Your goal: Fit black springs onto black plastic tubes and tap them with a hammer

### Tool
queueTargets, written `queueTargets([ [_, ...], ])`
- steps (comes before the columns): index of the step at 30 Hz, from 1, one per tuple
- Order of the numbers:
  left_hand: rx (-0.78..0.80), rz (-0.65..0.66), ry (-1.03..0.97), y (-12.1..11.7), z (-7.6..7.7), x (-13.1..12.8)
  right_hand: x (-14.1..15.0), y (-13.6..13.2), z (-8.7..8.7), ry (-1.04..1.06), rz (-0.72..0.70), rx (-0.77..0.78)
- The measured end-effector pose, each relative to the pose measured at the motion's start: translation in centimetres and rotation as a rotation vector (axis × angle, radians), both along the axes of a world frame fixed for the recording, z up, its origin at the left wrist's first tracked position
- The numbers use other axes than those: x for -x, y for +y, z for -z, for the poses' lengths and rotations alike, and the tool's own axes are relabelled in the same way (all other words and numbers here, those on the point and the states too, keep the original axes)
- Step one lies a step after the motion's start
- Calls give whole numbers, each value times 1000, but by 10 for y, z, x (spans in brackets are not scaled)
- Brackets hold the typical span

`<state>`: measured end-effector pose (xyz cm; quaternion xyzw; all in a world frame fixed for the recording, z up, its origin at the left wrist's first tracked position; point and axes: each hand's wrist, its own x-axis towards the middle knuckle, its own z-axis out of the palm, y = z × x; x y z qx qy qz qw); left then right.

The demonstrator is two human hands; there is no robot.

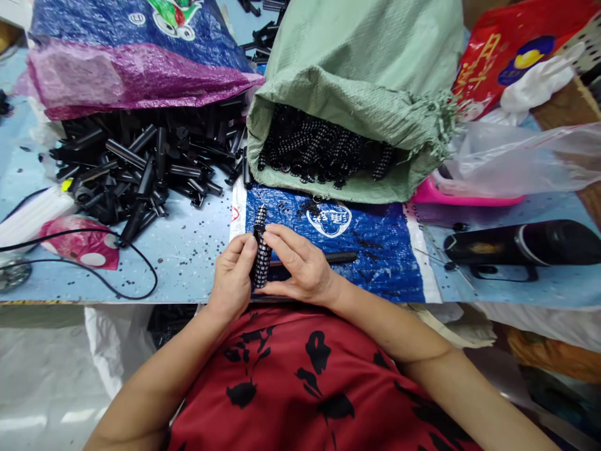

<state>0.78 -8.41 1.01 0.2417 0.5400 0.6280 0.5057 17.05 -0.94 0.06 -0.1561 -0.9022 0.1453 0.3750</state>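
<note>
In front of my body, both hands hold a short black rod ringed with rows of small white letters [261,266], upright between them. My left hand [235,269] pinches its left side between thumb and fingers. From the right, my right hand [300,260] closes on it, fingertips near its upper part and thumb low. Under and beside the right hand lies a dark slim handle [342,257]. Many similar lettered black rods [323,147] fill the mouth of a green woven sack [347,94] just beyond my hands.
Left of the sack, a heap of black plastic tubes [145,163] spills from a blue and pink bag [141,78]. A blue printed sack sheet [389,250] lies under my hands. A black flask [521,243] rests at right, near a pink tray [464,197]. A black cord [153,275] loops at left.
</note>
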Motion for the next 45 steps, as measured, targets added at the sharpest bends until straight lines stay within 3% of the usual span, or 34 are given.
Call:
queueTargets([
  [12, 158, 97, -104, -3, -2, 12, 6, -2, 3, -169, -7, 243],
  [14, 111, 80, 44, -5, 2, 25, -3, -1, 7, -187, 1, 236],
  [17, 49, 19, 540, -8, 10, 63, -28, 0, 18, -295, 80, 165],
  [19, 96, 65, 877, -10, 15, 94, -41, -1, 23, -358, 131, 105],
  [21, 183, 181, 1060, -10, 19, 120, -44, -2, 22, -332, 156, 91],
  [26, 308, 385, 1004, 0, 22, 139, -5, 2, 1, -77, 196, 186],
  [31, 347, 414, 857, 6, 21, 138, 38, 11, -7, -359, 177, 210],
  [36, 309, 513, 817, 18, 21, 149, 44, 1, -6, -223, -20, 240],
  [39, 352, 565, 825, 29, 22, 149, 51, -9, -3, -283, -144, 211],
  [42, 382, 574, 943, 33, 16, 142, 52, -14, -1, -396, -144, 187],
  [45, 390, 553, 1113, 15, -2, 145, 31, -10, 1, -373, -144, 184],
])
